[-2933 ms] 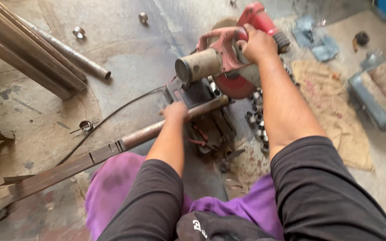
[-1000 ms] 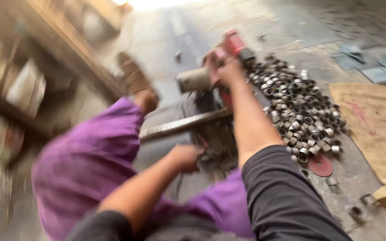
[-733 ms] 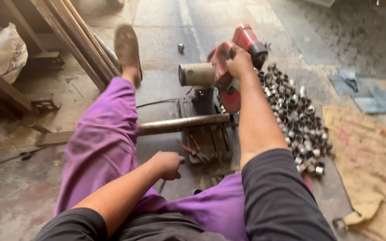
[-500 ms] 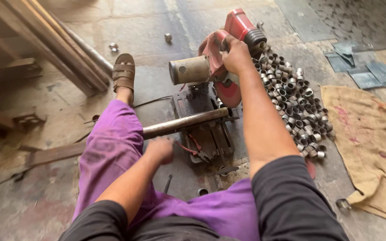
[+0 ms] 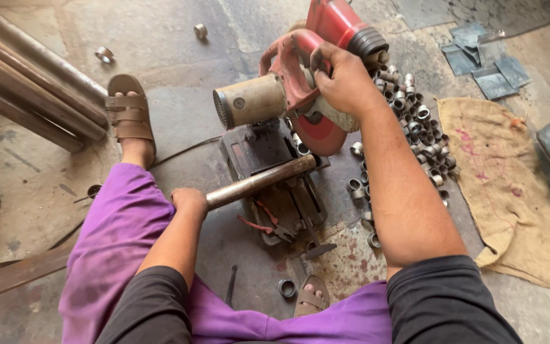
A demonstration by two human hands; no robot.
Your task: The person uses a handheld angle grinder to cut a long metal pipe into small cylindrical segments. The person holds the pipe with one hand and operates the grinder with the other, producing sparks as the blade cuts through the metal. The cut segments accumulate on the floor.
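A red chop saw (image 5: 300,83) stands on the floor in front of me, its blade raised above a rusty metal pipe (image 5: 259,181) that lies across the saw's base (image 5: 268,159). My right hand (image 5: 342,79) grips the saw's red handle. My left hand (image 5: 189,200) is closed around the pipe's near end, beside my left leg in purple trousers. Right of the saw lies a pile of several short cut pipe rings (image 5: 415,121).
Long steel pipes (image 5: 27,89) lie at the far left. A burlap sack (image 5: 510,185) and grey metal plates (image 5: 485,60) are on the right. Loose rings (image 5: 103,55) dot the concrete floor. My sandalled left foot (image 5: 128,118) rests left of the saw.
My left hand let go of the pipe, drew back towards my leg, then took hold of the pipe's near end again. My right hand stayed on the saw handle.
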